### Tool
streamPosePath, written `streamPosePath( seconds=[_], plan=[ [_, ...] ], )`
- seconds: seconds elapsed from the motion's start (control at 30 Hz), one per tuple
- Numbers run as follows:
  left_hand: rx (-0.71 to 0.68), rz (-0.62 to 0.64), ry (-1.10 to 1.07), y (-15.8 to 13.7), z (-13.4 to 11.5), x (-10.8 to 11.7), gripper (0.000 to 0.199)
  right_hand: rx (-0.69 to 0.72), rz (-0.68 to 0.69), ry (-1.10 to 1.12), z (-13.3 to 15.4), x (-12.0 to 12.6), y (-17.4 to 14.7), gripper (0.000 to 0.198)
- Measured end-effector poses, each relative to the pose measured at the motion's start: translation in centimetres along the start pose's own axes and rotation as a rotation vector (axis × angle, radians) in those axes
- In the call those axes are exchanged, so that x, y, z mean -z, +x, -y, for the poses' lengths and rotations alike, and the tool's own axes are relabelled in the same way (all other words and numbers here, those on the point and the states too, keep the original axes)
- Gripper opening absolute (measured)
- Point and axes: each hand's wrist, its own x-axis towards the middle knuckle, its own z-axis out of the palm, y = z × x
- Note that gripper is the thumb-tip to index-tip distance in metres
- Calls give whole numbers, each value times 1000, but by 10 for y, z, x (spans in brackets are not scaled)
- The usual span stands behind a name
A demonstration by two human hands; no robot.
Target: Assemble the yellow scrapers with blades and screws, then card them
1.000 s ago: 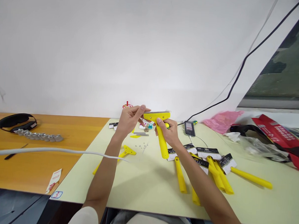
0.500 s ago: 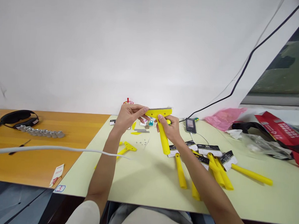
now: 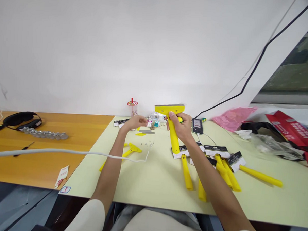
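Note:
My right hand [image 3: 182,127] grips a yellow scraper [image 3: 174,133] by its handle, thumb on the front near the head. The scraper is upright above the table, its wide head on top with a grey metal blade along the upper edge. A round yellow end of something else shows by the right fingers; its kind is hidden. My left hand [image 3: 136,122] is apart from the scraper, to its left, fingers loosely bent with nothing visible in them. Near it lie grey blades [image 3: 146,132] and small yellow pieces [image 3: 141,134]. Another yellow scraper [image 3: 132,149] lies behind my left forearm.
Yellow handles [image 3: 187,173] with black-and-white cards [image 3: 216,151] lie at right. Small loose parts [image 3: 145,144] are mid-table. A cup [image 3: 133,109] with a red straw stands at the wall. A white cable [image 3: 65,152] crosses in front at left. A wired device [image 3: 197,126] lies at back.
My left hand has let go of the scraper's head and moved down and left. My right hand has moved the scraper slightly up and right.

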Motion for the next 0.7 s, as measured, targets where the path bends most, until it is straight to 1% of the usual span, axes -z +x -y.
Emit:
streamPosePath(
  seconds=[0.03, 0.1, 0.17, 0.23, 0.33, 0.47, 0.7],
  plan=[
    [73, 92, 50, 6, 15, -3, 46, 0, 0, -1, 0, 1, 0, 59],
    [160, 239, 102, 13, 37, -13, 39, -9, 3, -6, 1, 2, 1, 59],
    [213, 355, 124, 17, 50, -24, 36, -17, 9, -15, 3, 3, 1, 60],
    [235, 420, 139, 21, 56, -33, 35, -14, 13, -33, 4, 3, 1, 62],
    [231, 459, 160, 27, 61, -38, 35, -2, 22, -54, 4, 4, 2, 62],
    [216, 488, 178, 31, 67, -38, 36, -9, 45, -45, 0, 5, 3, 63],
    [197, 452, 182, 35, 76, -39, 38, 6, 17, -106, -2, 4, 5, 71]
  ],
)
